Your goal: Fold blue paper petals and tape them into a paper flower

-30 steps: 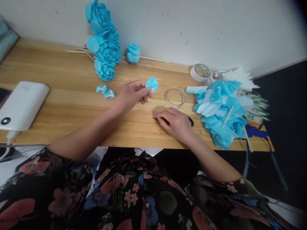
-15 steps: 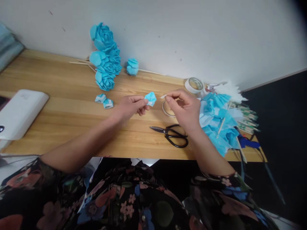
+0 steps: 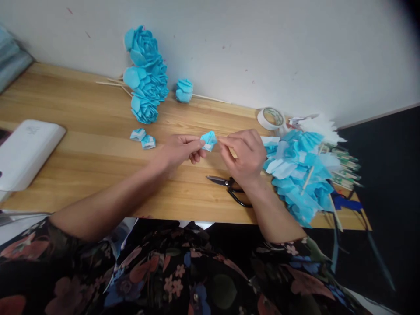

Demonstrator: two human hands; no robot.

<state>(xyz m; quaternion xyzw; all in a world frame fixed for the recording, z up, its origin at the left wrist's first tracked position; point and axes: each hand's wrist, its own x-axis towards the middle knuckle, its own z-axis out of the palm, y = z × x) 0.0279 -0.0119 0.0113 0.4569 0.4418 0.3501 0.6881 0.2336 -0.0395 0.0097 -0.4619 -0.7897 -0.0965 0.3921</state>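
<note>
My left hand (image 3: 186, 148) pinches a small folded piece of blue paper (image 3: 209, 141) with a white patch on it. Close by on its right, my right hand (image 3: 243, 154) has thumb and forefinger pressed together; a small pale strip of tape showed there earlier, and now the fingers mostly hide it. Black-handled scissors (image 3: 226, 183) lie under the right wrist, which covers part of the handles. Two more folded blue paper pieces (image 3: 143, 138) rest on the table left of my left hand.
Blue paper flowers (image 3: 146, 76) on sticks and a smaller blue flower (image 3: 184, 91) lie along the wall. A tape roll (image 3: 271, 118) stands at back right, beside a heap of blue and white paper (image 3: 300, 168). A white device (image 3: 34, 153) lies at left on the wooden table (image 3: 108, 175).
My right hand has moved slightly left and down, its fingertips now near the blue paper piece. It covers the lower tape ring and more of the scissors. My left hand keeps its hold.
</note>
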